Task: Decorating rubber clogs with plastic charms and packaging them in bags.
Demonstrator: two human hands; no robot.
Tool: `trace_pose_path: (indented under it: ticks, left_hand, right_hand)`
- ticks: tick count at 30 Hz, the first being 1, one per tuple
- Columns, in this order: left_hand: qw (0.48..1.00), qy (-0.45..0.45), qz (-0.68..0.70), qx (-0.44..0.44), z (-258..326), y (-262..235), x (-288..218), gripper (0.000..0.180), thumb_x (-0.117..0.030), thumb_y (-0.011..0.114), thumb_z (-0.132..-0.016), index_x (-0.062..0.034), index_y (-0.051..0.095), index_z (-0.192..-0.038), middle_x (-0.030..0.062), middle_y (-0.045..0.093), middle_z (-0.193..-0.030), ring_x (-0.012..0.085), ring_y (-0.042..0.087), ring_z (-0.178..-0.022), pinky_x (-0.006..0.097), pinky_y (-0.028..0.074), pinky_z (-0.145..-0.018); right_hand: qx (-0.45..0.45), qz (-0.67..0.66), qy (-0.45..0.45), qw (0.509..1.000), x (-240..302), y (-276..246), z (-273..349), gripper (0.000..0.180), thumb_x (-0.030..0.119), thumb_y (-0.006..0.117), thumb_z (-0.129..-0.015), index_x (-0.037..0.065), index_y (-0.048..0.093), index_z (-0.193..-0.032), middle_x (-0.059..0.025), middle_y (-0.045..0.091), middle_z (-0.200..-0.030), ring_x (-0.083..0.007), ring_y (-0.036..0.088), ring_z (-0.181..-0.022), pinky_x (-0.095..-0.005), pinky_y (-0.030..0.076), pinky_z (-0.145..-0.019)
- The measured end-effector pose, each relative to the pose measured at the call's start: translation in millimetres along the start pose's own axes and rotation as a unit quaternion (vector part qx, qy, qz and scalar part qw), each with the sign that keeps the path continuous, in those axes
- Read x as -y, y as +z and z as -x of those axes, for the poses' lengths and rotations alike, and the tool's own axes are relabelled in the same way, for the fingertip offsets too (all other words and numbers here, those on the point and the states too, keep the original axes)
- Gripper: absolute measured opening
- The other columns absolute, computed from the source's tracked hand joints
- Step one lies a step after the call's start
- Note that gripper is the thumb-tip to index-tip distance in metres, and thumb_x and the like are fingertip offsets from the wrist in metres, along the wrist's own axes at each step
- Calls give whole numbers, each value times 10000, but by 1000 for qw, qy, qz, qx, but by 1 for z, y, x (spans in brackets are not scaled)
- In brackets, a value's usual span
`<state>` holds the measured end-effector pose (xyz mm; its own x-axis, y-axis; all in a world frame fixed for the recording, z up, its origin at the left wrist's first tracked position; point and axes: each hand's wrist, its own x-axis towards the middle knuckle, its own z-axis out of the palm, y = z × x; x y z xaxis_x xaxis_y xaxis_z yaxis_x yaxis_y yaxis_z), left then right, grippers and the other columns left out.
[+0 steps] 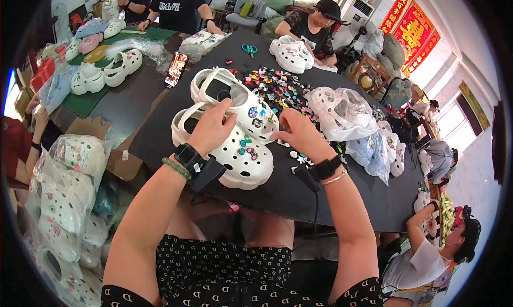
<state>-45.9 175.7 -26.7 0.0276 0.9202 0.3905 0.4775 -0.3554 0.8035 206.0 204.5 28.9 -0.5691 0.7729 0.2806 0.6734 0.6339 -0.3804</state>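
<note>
Two white clog shoes lie side by side on the black table (160, 125) in front of me. My left hand (212, 126) rests on the nearer clog (243, 160), fingers curled over its top and touching the farther clog (235, 96). Both clogs carry small coloured charms in their holes. My right hand (299, 133) is closed at the toe of the farther clog, fingertips pinching something too small to make out. A spread of loose coloured charms (278, 91) lies just beyond both hands.
Clear bags of charms and clogs (342, 112) sit at my right. A phone (176, 69) and scissors (249, 49) lie farther back. More white clogs (291, 53) stand before other people across the table. Bagged clogs (69, 200) pile up at my left.
</note>
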Motion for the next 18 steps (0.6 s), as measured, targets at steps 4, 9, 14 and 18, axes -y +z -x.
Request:
trace_pose_path:
  ticks: [4, 9, 14, 18]
  left_hand:
    - [1000, 6, 3, 13, -1, 1, -3, 235, -142, 601, -925, -33, 514, -1114, 102, 514, -654, 162, 486, -569, 334, 380, -531]
    - [999, 30, 10, 5, -1, 4, 4, 219, -148, 607, -927, -42, 522, -1098, 103, 526, -636, 173, 484, -540, 336, 380, -523]
    - [1000, 30, 4, 4, -1, 0, -1, 214, -146, 610, -924, -40, 520, -1086, 119, 535, -634, 188, 507, -541, 343, 384, -521]
    - [999, 33, -2, 1, -2, 0, 1, 213, -144, 609, -922, -33, 519, -1080, 124, 543, -630, 195, 525, -542, 348, 385, -517]
  right_hand:
    - [-23, 70, -68, 995, -7, 13, -18, 465, 311, 806, -724, 22, 489, -902, -111, 510, -760, -299, 538, -738, -385, 434, -661]
    - [112, -48, 67, 990, -20, 8, -38, 411, 275, 814, -745, 17, 495, -760, -43, 525, -659, -149, 463, -624, -327, 400, -592]
    - [103, -100, 58, 988, -34, 15, -43, 291, 205, 768, -807, 32, 534, -798, -74, 555, -681, -186, 501, -641, -337, 412, -599]
    - [91, -87, 25, 992, -36, 16, -42, 239, 217, 682, -891, 21, 547, -868, -112, 576, -714, -238, 532, -662, -375, 438, -638]
